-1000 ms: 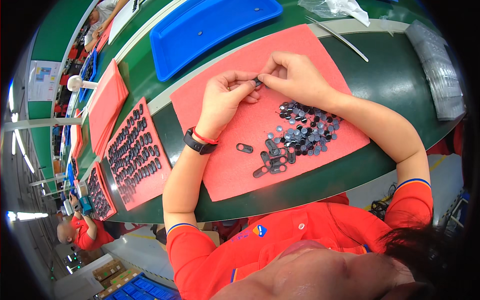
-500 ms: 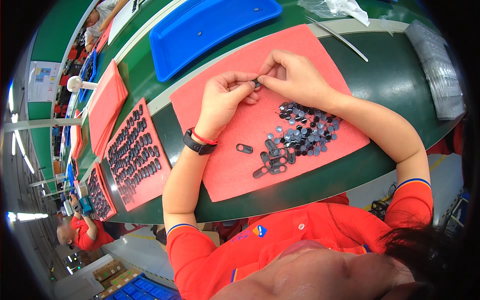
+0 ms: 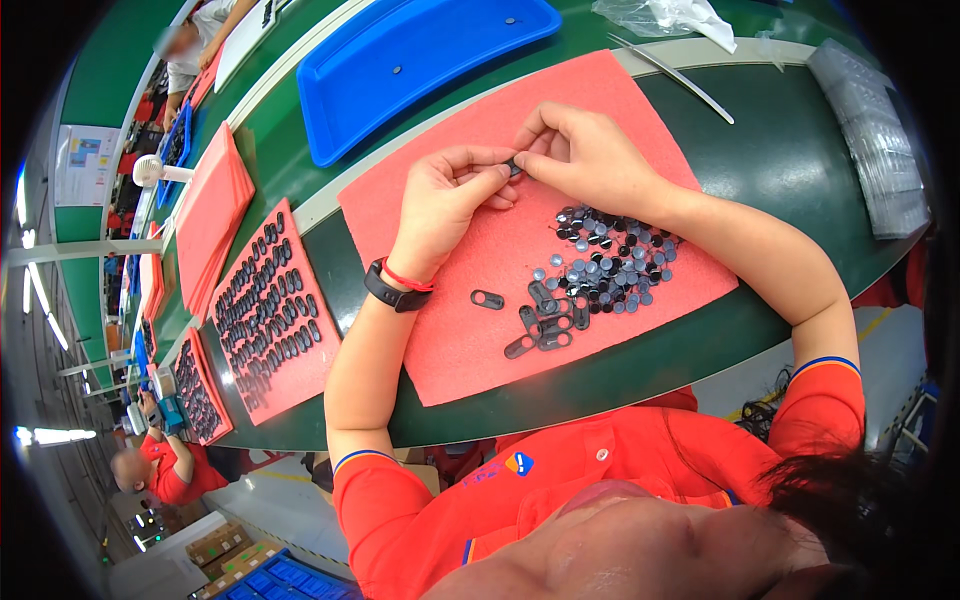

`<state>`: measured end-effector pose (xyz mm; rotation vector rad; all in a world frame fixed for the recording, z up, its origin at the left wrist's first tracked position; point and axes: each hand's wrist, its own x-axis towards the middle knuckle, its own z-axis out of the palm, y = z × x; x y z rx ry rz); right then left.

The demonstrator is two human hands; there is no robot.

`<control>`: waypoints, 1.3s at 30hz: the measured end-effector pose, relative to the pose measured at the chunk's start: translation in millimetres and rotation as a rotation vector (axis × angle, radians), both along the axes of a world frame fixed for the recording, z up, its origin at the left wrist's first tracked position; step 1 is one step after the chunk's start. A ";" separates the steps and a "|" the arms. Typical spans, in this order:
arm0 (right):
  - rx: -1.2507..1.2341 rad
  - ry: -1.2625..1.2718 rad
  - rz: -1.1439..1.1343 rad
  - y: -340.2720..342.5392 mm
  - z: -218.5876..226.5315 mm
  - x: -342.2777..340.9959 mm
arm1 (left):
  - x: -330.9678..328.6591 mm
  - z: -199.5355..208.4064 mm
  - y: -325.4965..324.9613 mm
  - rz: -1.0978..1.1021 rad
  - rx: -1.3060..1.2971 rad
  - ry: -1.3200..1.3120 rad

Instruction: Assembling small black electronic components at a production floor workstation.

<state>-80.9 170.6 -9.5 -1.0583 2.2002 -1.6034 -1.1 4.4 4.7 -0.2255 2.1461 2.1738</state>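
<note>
Both my hands meet above the far part of a pink foam sheet [image 3: 450,350]. Between the fingertips is a small black plastic part [image 3: 514,167], mostly covered by them. My left hand [image 3: 455,195] pinches it from the left, with thumb and forefinger closed. From the other side my right hand [image 3: 575,150] grips it, thumb pressed against it. Below the right wrist lies a heap of small round discs [image 3: 620,260], black and grey-blue. Beside the heap are several black oval plastic pieces with a round hole [image 3: 553,322]; one such piece [image 3: 487,298] lies apart.
A blue tray [image 3: 340,110] holding two small dark bits stands beyond the sheet. Tweezers [image 3: 690,85] and clear plastic trays [image 3: 875,140] lie to the right. On the left are a pink sheet with rows of black parts [image 3: 270,310] and stacked pink foam [image 3: 215,210]. Other people sit farther left.
My hands keep the same pinch on the black plastic part, almost unmoved. The view has shifted very slightly. At the upper left, another person's head has moved a little.
</note>
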 end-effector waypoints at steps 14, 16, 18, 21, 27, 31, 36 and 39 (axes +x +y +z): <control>0.036 -0.078 0.029 0.0 2.8 -1.9 | 0.3 0.4 -1.0 0.032 0.045 0.004; 0.041 -0.058 0.026 0.6 3.8 -1.5 | 0.2 0.1 -0.7 0.034 0.042 -0.007; 0.064 -0.057 0.023 -0.1 6.1 -1.2 | 0.0 -0.6 -1.8 0.031 0.039 -0.013; 0.142 -0.032 0.024 -0.5 10.0 -2.1 | -1.3 -1.4 -1.9 0.034 0.049 -0.009; 0.122 -0.049 0.035 -2.2 5.4 -5.2 | -2.4 -0.3 -2.5 0.029 0.043 0.004; 0.130 -0.065 0.038 -3.1 6.0 -6.3 | -3.7 -1.0 -2.8 0.034 0.030 -0.003; 0.136 -0.049 0.028 -3.0 6.1 -5.9 | -3.5 -1.5 -2.3 0.041 0.020 -0.005; 0.150 -0.078 0.039 -2.9 4.7 -6.6 | -3.9 -0.6 -1.3 0.044 0.017 -0.012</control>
